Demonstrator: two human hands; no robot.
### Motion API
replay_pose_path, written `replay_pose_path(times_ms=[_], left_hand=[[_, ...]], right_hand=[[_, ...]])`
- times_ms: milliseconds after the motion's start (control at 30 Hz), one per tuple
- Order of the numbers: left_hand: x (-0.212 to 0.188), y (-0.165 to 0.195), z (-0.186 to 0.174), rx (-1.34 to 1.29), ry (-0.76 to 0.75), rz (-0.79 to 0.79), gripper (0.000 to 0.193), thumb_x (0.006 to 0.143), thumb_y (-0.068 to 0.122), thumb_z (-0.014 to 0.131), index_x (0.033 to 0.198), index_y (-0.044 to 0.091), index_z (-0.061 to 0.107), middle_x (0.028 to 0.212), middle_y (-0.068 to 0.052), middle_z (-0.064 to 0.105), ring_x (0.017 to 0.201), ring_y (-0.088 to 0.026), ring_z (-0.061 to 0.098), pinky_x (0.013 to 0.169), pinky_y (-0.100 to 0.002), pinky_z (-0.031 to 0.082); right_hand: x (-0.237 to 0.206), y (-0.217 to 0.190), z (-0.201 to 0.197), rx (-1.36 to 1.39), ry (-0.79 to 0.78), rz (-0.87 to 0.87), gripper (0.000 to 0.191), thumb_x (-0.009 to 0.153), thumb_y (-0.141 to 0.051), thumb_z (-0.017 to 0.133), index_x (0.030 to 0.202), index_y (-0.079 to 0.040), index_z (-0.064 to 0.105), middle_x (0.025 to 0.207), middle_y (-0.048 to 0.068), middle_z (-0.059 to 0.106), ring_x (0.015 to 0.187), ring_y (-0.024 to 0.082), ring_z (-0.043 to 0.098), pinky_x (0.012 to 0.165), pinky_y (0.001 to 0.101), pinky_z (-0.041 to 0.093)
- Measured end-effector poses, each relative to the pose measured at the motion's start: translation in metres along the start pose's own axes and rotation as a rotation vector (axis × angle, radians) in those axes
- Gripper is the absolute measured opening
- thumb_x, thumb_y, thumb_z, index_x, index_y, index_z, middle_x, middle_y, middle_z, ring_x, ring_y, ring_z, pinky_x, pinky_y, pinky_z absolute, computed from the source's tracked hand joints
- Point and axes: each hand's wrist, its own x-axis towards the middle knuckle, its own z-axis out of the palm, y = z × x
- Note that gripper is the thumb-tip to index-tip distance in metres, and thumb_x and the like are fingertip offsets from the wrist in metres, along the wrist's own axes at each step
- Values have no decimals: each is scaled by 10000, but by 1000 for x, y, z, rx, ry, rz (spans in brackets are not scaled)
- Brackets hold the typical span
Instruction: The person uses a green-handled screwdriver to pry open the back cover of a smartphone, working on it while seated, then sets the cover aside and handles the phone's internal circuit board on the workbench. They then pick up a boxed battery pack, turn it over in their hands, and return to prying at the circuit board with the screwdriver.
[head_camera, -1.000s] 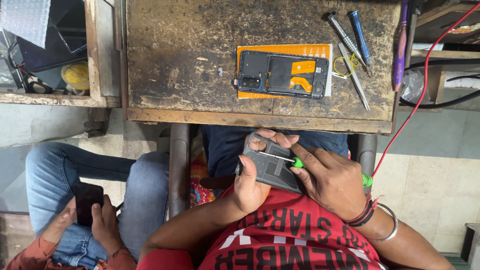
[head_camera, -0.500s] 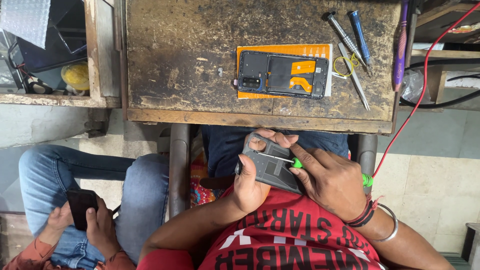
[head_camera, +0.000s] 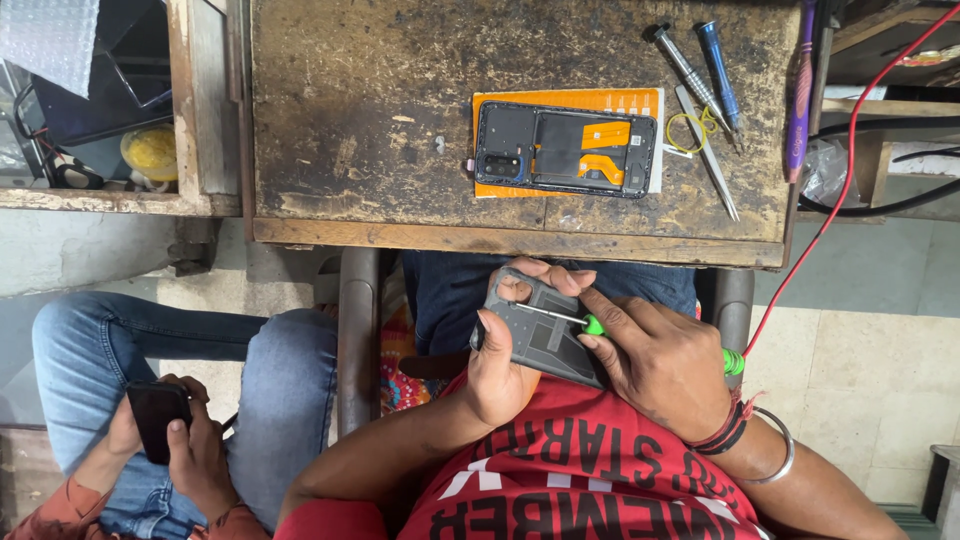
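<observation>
My left hand (head_camera: 497, 372) grips a grey phone housing (head_camera: 545, 335) over my lap, just below the table's front edge. My right hand (head_camera: 662, 362) holds a green-handled screwdriver (head_camera: 592, 324) with its thin metal tip laid across the housing, pointing left. An opened black phone body (head_camera: 566, 150) with orange parts inside lies on an orange card (head_camera: 560, 99) on the worn wooden table (head_camera: 370, 120).
Two screwdrivers (head_camera: 700, 60), tweezers (head_camera: 708, 152) and a yellow rubber band (head_camera: 688, 130) lie at the table's right. A red wire (head_camera: 850, 170) runs down the right side. A seated person in jeans (head_camera: 200, 350) at left holds a dark phone (head_camera: 157, 418). A cluttered shelf (head_camera: 110, 120) stands at upper left.
The person at left has lowered their dark phone slightly and shifted their legs. My hands, the housing and the screwdriver have barely moved.
</observation>
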Motion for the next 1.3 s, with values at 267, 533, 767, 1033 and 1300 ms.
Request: replay_pose_path(times_ms=[267, 533, 767, 1033, 1300], left_hand=[[0, 1, 0, 4, 0, -4, 654, 1112, 598, 378, 1484, 60, 354, 1358, -144, 530, 1448, -307, 462, 1244, -483, 346], [0, 2, 1, 26, -21, 4, 658, 1111, 603, 379, 1490, 66, 362, 1355, -138, 531, 1414, -294, 463, 1258, -482, 340], [0, 2, 1, 53, -38, 5, 664, 1114, 608, 363, 1494, 64, 343, 1358, -141, 530, 1411, -293, 465, 1257, -483, 343], [0, -1, 1, 75, -25, 47, 657, 1122, 599, 373, 1496, 60, 332, 1358, -151, 522, 1401, -303, 467, 1269, -490, 332], [-1, 1, 4, 86, -17, 55, 641, 1118, 582, 391, 1495, 68, 327, 1368, -147, 506, 1423, -305, 451, 1259, -488, 337]], right_hand=[[0, 0, 1, -3, 8, -6, 504, 855, -322, 752, 1315, -126, 682, 813, 44, 658, 648, 253, 659, 557, 385, 515], [-1, 0, 3, 4, 25, 10, 501, 863, -322, 755, 1318, -124, 688, 803, 51, 655, 642, 253, 658, 563, 388, 516], [-3, 0, 3, -1, 47, -4, 494, 859, -315, 762, 1309, -123, 695, 831, 53, 677, 649, 248, 662, 568, 389, 520], [-2, -6, -1, -19, 82, 1, 497, 844, -307, 778, 1299, -127, 696, 1072, 75, 744, 737, 246, 709, 613, 368, 549], [-2, -6, -1, -18, 73, -20, 516, 834, -307, 790, 1299, -108, 689, 1157, 103, 741, 812, 271, 737, 656, 369, 574]])
